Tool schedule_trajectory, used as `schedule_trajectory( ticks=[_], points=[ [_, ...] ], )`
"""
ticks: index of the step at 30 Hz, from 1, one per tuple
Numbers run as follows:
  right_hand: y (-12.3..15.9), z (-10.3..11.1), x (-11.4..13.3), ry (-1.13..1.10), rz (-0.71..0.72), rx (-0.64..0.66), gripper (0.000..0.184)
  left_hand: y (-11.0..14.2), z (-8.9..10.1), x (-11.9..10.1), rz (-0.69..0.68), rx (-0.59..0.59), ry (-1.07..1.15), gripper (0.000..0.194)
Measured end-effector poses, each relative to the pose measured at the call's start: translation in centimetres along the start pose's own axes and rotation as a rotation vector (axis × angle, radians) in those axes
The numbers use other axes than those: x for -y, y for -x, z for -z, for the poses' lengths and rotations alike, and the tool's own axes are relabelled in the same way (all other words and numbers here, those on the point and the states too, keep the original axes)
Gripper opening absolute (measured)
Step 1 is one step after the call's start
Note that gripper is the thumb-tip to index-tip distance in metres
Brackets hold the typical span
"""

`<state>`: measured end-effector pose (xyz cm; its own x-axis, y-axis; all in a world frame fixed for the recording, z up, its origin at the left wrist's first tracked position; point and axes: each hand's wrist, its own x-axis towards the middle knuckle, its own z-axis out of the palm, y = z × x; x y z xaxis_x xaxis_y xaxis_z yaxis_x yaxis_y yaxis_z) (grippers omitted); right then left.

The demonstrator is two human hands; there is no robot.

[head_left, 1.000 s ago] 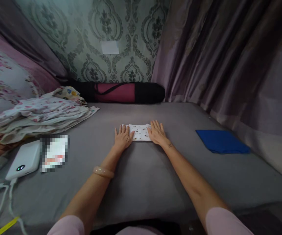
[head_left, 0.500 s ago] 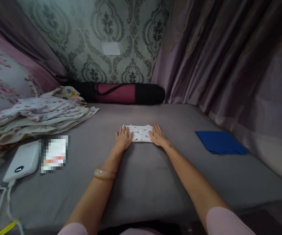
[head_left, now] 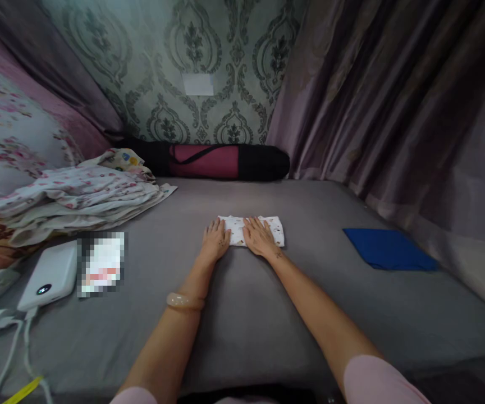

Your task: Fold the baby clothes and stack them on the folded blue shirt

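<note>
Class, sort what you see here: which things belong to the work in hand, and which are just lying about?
In the work:
- white printed cloth
- left hand, flat on its left end
- right hand, flat on its middle

Lying about:
- blue cloth
- heaped fabrics
- black-and-maroon roll
- white device with display

My left hand (head_left: 216,239) flat, palm down, right hand (head_left: 260,235) just beside it, same pose, both forearms stretched forward.
</note>
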<state>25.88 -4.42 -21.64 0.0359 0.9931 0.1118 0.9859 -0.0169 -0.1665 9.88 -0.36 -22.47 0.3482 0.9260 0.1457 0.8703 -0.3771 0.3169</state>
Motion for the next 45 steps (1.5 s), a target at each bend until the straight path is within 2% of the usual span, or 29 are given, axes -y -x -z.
schedule_trajectory(
  ticks=[7, 12, 15, 19, 23, 26, 31, 35, 37, 40, 45],
  points=[
    [0.0, 0.4, -0.3, -0.004, 0.014, 0.02, 0.054, -0.1, 0.0, 0.0, 0.015, 0.044, 0.014, 0.054],
    [-0.9, 1.7, -0.1, -0.042, -0.008, 0.155, 0.056, -0.3, 0.1, 0.2, 0.028, 0.037, 0.069, 0.05],
    [-1.4, 2.3, 0.9, -0.057, 0.011, 0.1, 0.055, -0.5, 0.0, 0.3, 0.036, 0.017, 0.093, 0.046],
    [-1.4, 1.5, 2.5, -0.063, 0.063, -0.038, 0.056, -0.7, -0.1, 0.5, 0.03, -0.005, 0.105, 0.046],
    [-1.0, -0.2, 3.1, -0.058, 0.049, -0.04, 0.055, -0.8, -0.3, 0.7, 0.009, -0.013, 0.099, 0.045],
    [-0.9, -0.7, 3.0, -0.069, 0.062, -0.055, 0.055, -0.9, -0.7, 1.0, 0.001, -0.035, 0.112, 0.044],
    [-1.1, -0.5, 2.7, -0.074, 0.06, -0.023, 0.055, -1.2, -1.3, 1.6, -0.033, -0.093, 0.189, 0.042],
    [-1.6, 0.2, 2.6, -0.077, 0.057, 0.079, 0.057, -1.6, -1.0, 1.9, -0.031, -0.127, 0.303, 0.04],
    [-2.0, 0.7, 2.9, -0.077, 0.058, 0.11, 0.057, -1.7, -0.6, 2.1, -0.014, -0.136, 0.387, 0.04],
    [-2.5, 1.0, 4.1, -0.078, 0.073, 0.061, 0.056, -1.6, -0.1, 2.1, 0.037, -0.144, 0.497, 0.041],
    [-2.5, 0.0, 6.1, -0.074, 0.067, 0.029, 0.056, -1.6, 0.8, 2.3, 0.179, -0.168, 0.562, 0.042]
  ],
)
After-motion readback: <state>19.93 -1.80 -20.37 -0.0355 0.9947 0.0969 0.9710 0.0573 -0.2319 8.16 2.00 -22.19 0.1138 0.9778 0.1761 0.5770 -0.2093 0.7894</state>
